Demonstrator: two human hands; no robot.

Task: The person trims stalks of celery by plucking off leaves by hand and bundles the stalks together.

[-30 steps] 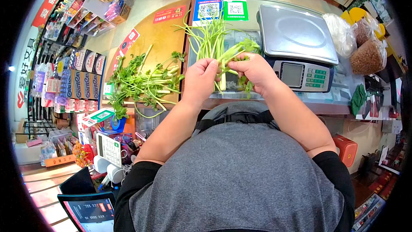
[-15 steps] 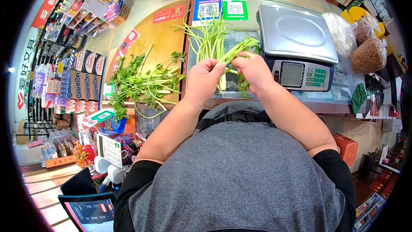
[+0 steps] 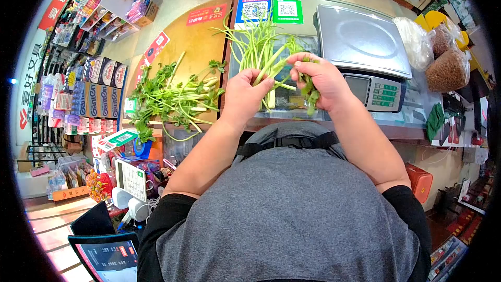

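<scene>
My left hand (image 3: pixel 245 93) is closed on a pale green celery stalk (image 3: pixel 270 68) that slants up to the right. Beside it, my right hand (image 3: pixel 324 81) is closed on some celery leaves (image 3: pixel 310 94), which hang below its fingers. Under and beyond the hands lies a bunch of trimmed stalks (image 3: pixel 254 47) on the glass counter. A leafy celery pile (image 3: pixel 172 99) rests on the wooden board (image 3: pixel 197 39) to the left.
A metal-topped scale (image 3: pixel 362 39) stands right of the hands. Behind the stalks lie two QR code cards (image 3: pixel 287 9). Plastic bags of brown grains (image 3: pixel 448 70) are at the far right. A white calculator (image 3: pixel 131 179) and a monitor (image 3: pixel 107 256) stand at lower left.
My right hand has moved a little right, away from my left hand, with leaves in its fingers. My left hand still holds the stalk. The view has shifted slightly.
</scene>
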